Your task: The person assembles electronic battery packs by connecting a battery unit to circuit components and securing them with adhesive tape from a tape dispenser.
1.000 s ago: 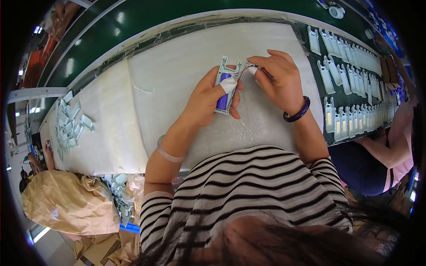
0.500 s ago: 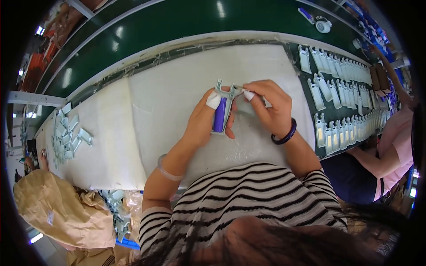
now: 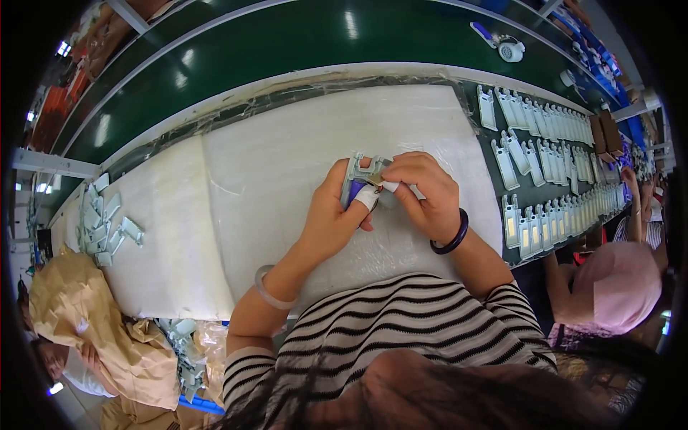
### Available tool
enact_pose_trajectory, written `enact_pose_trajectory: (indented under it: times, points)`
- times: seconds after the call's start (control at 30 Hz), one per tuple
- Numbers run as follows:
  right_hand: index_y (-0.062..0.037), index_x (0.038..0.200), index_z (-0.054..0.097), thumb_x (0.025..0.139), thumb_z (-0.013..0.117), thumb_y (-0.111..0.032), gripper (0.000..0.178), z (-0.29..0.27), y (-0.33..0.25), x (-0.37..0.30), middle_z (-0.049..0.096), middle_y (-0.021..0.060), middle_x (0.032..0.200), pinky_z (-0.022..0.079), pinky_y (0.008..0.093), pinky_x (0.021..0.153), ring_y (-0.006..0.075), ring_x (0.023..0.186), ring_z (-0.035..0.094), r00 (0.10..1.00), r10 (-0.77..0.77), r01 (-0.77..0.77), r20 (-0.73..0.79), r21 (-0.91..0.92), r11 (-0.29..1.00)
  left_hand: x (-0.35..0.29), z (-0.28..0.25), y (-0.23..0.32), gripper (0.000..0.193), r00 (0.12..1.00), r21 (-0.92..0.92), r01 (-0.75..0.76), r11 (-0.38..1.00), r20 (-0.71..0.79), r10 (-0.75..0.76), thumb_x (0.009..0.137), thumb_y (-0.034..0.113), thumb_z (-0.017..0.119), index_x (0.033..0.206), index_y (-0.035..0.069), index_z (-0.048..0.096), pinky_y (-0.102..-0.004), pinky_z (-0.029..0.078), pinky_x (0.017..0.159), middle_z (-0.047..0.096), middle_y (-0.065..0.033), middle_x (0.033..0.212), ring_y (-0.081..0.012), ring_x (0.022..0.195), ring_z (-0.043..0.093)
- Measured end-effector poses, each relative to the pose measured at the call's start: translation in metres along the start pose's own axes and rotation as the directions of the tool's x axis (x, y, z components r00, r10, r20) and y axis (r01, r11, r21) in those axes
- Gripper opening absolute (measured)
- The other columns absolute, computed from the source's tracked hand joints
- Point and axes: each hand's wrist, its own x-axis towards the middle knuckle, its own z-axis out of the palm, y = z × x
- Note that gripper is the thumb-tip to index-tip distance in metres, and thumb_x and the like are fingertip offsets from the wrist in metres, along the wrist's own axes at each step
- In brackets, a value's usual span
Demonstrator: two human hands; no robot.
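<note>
My left hand (image 3: 324, 218) is closed around a pale green plastic casing (image 3: 356, 166), held upright over the middle of the white-covered table. Inside the casing lies a purple cylinder that looks like a battery (image 3: 354, 189), partly hidden by the left thumb with its white finger cover (image 3: 368, 197). My right hand (image 3: 428, 192) pinches at the casing's upper right end, its thumb also in a white cover. A small brownish piece (image 3: 375, 180) shows by those fingertips; what exactly they grip is hidden.
Rows of similar casings (image 3: 534, 165) stand on the right. Loose pieces (image 3: 107, 222) lie heaped at the left, above a brown paper bag (image 3: 93, 315). Beyond the table runs a green surface (image 3: 272, 36) with a small purple-handled fan (image 3: 510, 49). A co-worker in pink (image 3: 623, 287) sits right.
Both hands and the casing have come lower and closer together. My left thumb has shifted across the purple cylinder toward the casing's top. The co-worker at right has leaned; a person shows at lower left.
</note>
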Motion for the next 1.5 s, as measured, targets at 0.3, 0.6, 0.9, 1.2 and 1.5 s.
enact_pose_trajectory:
  times: [0.3,0.6,0.9,1.2,1.5]
  points:
    - [-0.0027,0.094,0.064,0.072,0.066,0.008,0.025,-0.004,-0.0024,0.001,0.064,0.0092,0.093,0.049,0.0391,0.084,0.0296,0.089,0.06,0.997,-0.044,0.047,0.057,-0.045,0.998,-0.0034,0.0015,0.0056,0.041,1.0,0.023,-0.016,1.0,-0.001,0.016,0.086,0.0,0.051,0.127,0.003,0.044,-0.0244,0.052,0.054,0.058,-0.0054,0.092,-0.0089,0.07,0.056]
    - [-0.0036,0.093,0.065,0.07,0.066,0.007,0.025,-0.0019,-0.0036,0.0001,0.064,0.0085,0.092,0.048,0.0407,0.085,0.029,0.089,0.06,0.997,-0.059,0.062,0.042,-0.07,0.996,-0.0058,0.0024,0.0044,0.045,0.997,0.109,-0.071,0.991,0.009,0.071,0.082,-0.002,0.055,0.125,0.003,0.045,-0.0223,0.046,0.053,0.06,-0.0036,0.087,-0.0074,0.063,0.054]
    - [-0.0093,0.091,0.067,0.064,0.07,0.004,0.03,0.0022,-0.0004,-0.0006,0.062,0.0052,0.09,0.048,0.0379,0.079,0.0269,0.086,0.058,0.997,-0.078,0.077,-0.001,-0.079,0.994,-0.0044,0.0009,-0.0009,0.046,0.985,0.238,-0.166,0.957,0.002,0.17,0.079,0.004,0.059,0.123,0.003,0.046,-0.0272,0.047,0.065,0.061,-0.008,0.087,-0.015,0.07,0.057]
    - [-0.009,0.091,0.067,0.064,0.07,0.004,0.03,0.0042,-0.0002,-0.0041,0.063,0.0051,0.09,0.048,0.0394,0.083,0.0275,0.085,0.057,0.995,-0.09,0.084,-0.038,-0.129,0.988,-0.0067,0.0023,0.0061,0.046,0.987,0.302,-0.156,0.94,0.018,0.158,0.08,0.006,0.06,0.123,0.003,0.046,-0.0295,0.048,0.067,0.061,-0.0115,0.09,-0.0206,0.072,0.058]
    - [-0.0085,0.09,0.067,0.066,0.07,0.002,0.026,0.0025,-0.0035,0.0011,0.063,0.0045,0.087,0.046,0.0397,0.085,0.0249,0.084,0.058,0.998,-0.059,0.061,0.016,-0.173,0.983,-0.0059,0.0005,0.003,0.047,0.959,0.407,-0.273,0.872,0.046,0.279,0.078,0.005,0.059,0.123,0.002,0.047,-0.0322,0.049,0.073,0.062,-0.0133,0.095,-0.0254,0.08,0.062]
